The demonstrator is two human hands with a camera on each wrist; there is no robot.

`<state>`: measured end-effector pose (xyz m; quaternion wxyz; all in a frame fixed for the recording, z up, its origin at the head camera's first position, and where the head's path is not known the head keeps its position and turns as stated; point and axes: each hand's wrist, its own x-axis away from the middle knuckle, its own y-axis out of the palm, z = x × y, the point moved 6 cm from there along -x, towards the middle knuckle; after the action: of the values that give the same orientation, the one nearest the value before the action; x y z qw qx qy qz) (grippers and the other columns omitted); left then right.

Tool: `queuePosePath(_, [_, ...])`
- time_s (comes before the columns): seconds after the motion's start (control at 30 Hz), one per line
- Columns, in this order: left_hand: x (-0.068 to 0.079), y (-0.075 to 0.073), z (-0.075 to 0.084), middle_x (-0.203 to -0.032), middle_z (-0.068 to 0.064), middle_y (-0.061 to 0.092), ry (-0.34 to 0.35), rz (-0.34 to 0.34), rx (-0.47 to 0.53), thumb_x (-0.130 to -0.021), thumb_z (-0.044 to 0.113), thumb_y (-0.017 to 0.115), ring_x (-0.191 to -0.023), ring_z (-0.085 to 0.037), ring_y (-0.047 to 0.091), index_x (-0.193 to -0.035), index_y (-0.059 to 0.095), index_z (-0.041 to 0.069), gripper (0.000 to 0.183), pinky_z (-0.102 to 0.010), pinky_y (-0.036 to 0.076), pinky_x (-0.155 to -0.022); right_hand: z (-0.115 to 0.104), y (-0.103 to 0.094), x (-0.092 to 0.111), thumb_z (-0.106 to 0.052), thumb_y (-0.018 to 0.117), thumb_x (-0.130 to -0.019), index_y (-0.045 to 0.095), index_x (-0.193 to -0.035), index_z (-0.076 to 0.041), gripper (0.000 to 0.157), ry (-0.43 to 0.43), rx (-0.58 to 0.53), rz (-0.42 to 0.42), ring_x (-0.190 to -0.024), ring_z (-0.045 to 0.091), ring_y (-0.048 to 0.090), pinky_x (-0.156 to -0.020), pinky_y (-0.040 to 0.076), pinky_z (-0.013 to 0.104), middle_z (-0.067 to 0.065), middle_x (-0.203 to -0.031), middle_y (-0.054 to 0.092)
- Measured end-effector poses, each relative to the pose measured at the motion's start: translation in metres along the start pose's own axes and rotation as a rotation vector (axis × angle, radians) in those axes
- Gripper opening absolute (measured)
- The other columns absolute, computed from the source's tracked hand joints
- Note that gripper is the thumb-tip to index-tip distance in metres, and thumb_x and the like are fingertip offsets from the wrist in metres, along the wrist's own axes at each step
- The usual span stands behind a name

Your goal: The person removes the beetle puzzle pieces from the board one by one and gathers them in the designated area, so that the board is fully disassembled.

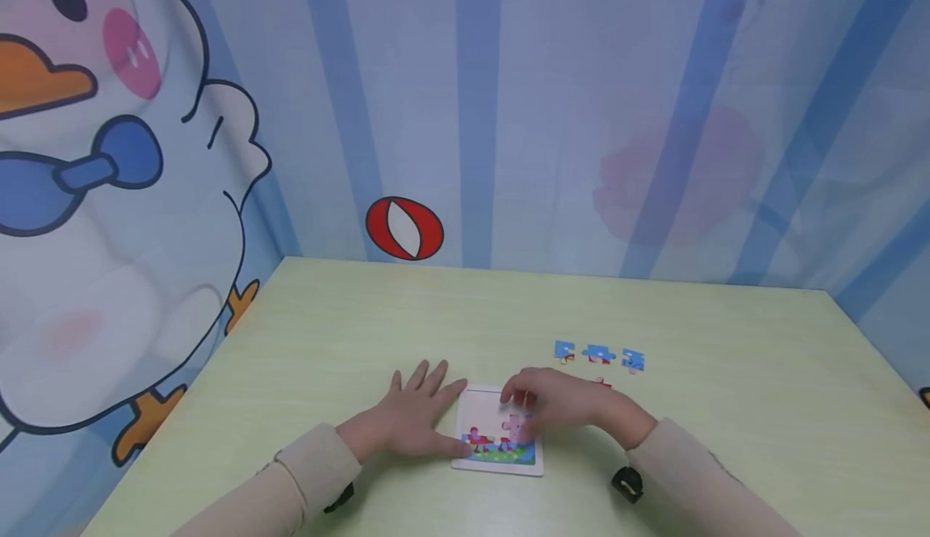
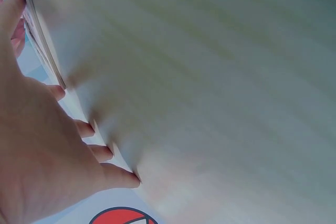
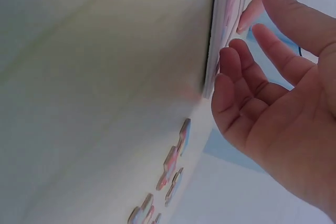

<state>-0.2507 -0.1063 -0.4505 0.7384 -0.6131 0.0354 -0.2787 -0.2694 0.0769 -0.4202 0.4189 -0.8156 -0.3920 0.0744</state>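
A small jigsaw tray (image 1: 497, 471) with a pale rim lies flat on the table. Its lower part carries joined puzzle pieces (image 1: 501, 455) in green, blue and red, with a pink piece (image 1: 512, 425) above them; the upper part shows bare white. My left hand (image 1: 410, 422) is spread on the table at the tray's left, its thumb on the lower left corner and its index finger by the upper left corner. Over the tray's right side hovers my right hand (image 1: 570, 400), fingers loosely bent. The right wrist view shows nothing between its thumb and fingers.
Loose blue puzzle pieces (image 1: 599, 354) lie in a row behind the right hand. A reddish piece (image 1: 602, 382) shows partly behind that hand. The pale green table (image 1: 349, 311) ends at a striped cloth backdrop (image 1: 538, 117) with cartoon prints.
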Motion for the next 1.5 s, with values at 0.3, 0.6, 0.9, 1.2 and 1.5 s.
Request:
queuePosePath(0.3, [0.0,0.0,0.0,-0.162,-0.014,0.009,0.003,-0.003,0.005,-0.081,0.074,0.052,-0.147,-0.04,0.002,-0.154,0.025,0.02,0.095,-0.068,0.008,-0.11,0.005,0.008,-0.005,-0.018,0.082,-0.076,0.065,-0.109,-0.014,0.038,0.05,0.073,-0.012,-0.09,0.015,0.048,-0.082,0.045,0.033,-0.004,-0.094,0.054])
queuePosePath(0.6, [-0.001,0.001,-0.001,-0.162,-0.013,0.008,-0.003,-0.003,-0.001,-0.08,0.075,0.052,-0.147,-0.039,0.002,-0.154,0.024,0.022,0.095,-0.068,0.007,-0.11,0.005,0.011,-0.008,-0.017,0.086,-0.072,0.065,-0.103,-0.014,0.038,0.089,0.082,-0.006,-0.088,0.015,0.048,-0.081,0.045,0.034,-0.005,-0.092,0.053])
queuePosePath(0.9, [0.0,-0.001,0.0,-0.162,-0.013,0.009,0.0,-0.001,0.011,-0.081,0.074,0.053,-0.147,-0.04,0.003,-0.154,0.026,0.021,0.095,-0.068,0.008,-0.11,0.004,0.012,-0.008,-0.016,0.085,-0.072,0.063,-0.093,-0.014,0.031,0.09,0.075,0.002,-0.086,0.015,0.048,-0.08,0.045,0.033,-0.004,-0.091,0.052])
queuePosePath(1.2, [0.0,-0.001,0.0,-0.162,-0.014,0.009,0.003,0.003,0.013,-0.081,0.074,0.053,-0.147,-0.04,0.002,-0.154,0.025,0.02,0.095,-0.068,0.008,-0.11,0.002,0.012,-0.007,-0.013,0.084,-0.074,0.058,-0.089,-0.018,0.031,0.094,0.04,-0.007,-0.083,0.015,0.05,-0.074,0.043,0.03,-0.004,-0.085,0.055])
queuePosePath(1.5, [0.0,-0.001,0.0,-0.162,-0.014,0.009,0.007,0.009,0.008,-0.081,0.074,0.053,-0.147,-0.04,0.003,-0.154,0.025,0.021,0.095,-0.068,0.008,-0.11,0.003,0.013,-0.006,-0.006,0.079,-0.078,0.057,-0.09,-0.018,0.027,0.085,0.018,0.002,-0.081,0.015,0.051,-0.072,0.044,0.03,-0.004,-0.084,0.056])
